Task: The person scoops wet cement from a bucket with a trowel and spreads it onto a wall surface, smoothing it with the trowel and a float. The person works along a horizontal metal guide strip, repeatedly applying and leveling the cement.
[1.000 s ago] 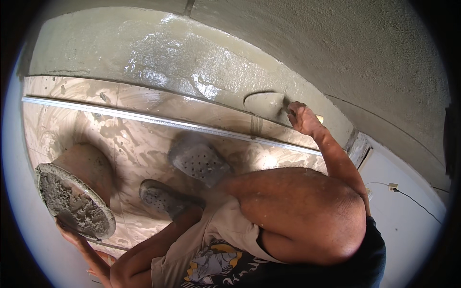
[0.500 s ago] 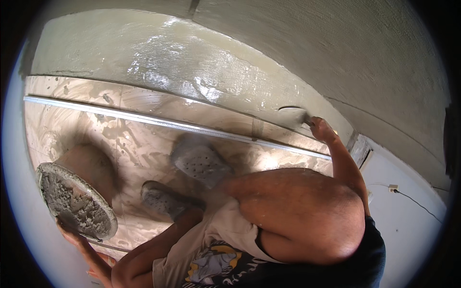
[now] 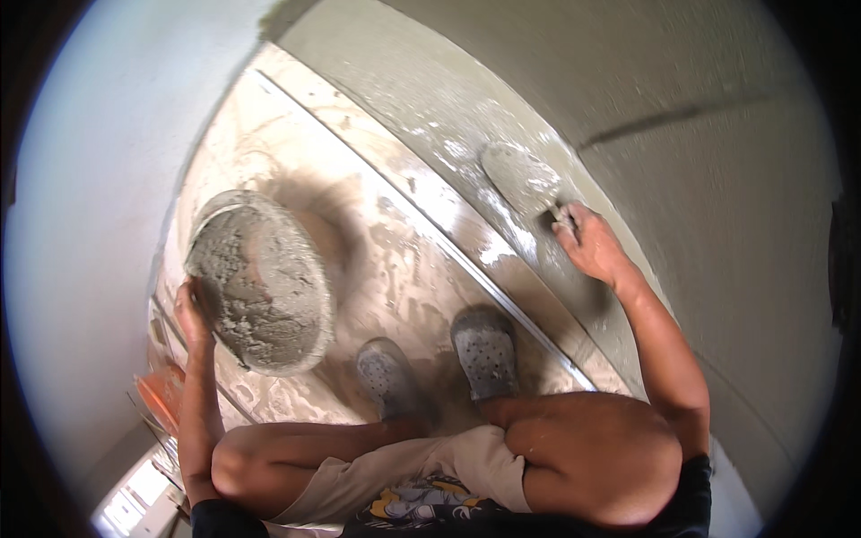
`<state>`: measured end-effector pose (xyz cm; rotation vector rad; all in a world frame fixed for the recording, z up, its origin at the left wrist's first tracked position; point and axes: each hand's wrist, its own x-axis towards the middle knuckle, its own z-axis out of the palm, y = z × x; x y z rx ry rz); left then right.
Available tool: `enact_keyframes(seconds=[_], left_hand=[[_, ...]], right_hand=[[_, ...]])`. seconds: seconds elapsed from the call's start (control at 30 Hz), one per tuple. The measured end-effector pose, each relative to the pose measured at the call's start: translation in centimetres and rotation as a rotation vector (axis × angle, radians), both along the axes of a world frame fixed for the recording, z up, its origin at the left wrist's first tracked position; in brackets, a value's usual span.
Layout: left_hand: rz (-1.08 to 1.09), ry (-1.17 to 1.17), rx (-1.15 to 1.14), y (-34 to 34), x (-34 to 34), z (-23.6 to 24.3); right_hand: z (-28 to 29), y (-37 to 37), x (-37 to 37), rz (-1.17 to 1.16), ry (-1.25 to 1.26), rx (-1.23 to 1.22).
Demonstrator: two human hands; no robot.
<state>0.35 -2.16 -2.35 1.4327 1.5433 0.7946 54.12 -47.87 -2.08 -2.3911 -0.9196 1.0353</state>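
My left hand [image 3: 191, 311] grips the rim of a round basin [image 3: 329, 300] that holds grey wet mortar [image 3: 260, 278]. The basin tips toward me, so its inside shows; mortar coats much of the rim. In my right hand [image 3: 587, 240] is the handle of a trowel [image 3: 518, 175], its broad rounded blade crusted with grey mortar. That blade hovers over or rests on a band of wet, shiny cement [image 3: 395, 85]; contact cannot be made out.
A long metal straightedge [image 3: 421, 224] lies across the mortar-smeared floor [image 3: 395, 269]. A grey rendered wall [image 3: 700, 179] rises on the right, a pale wall [image 3: 108, 179] on the left. My feet wear grey perforated clogs [image 3: 484, 350]. An orange container [image 3: 161, 394] stands at lower left.
My view has swung left, bringing the basin closer to the middle. The trowel blade now appears broader and higher in view. Both hands have kept their holds.
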Motion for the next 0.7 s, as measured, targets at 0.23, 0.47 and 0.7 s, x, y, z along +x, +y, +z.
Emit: enact_keyframes(seconds=[0.23,0.47,0.7], left_hand=[[-0.059,-0.014,-0.043,-1.3,-0.3,1.4],[-0.009,-0.053,-0.029,-2.9,2.5,2.3],[-0.057,-0.154,-0.097,-3.3,2.9,2.9]], right_hand=[[-0.3,17.9,1.9,0.238,-0.022,-0.031],[-3.7,23.5,3.8,0.142,-0.122,0.002],[-2.9,31.8,4.9,0.214,-0.167,0.038]])
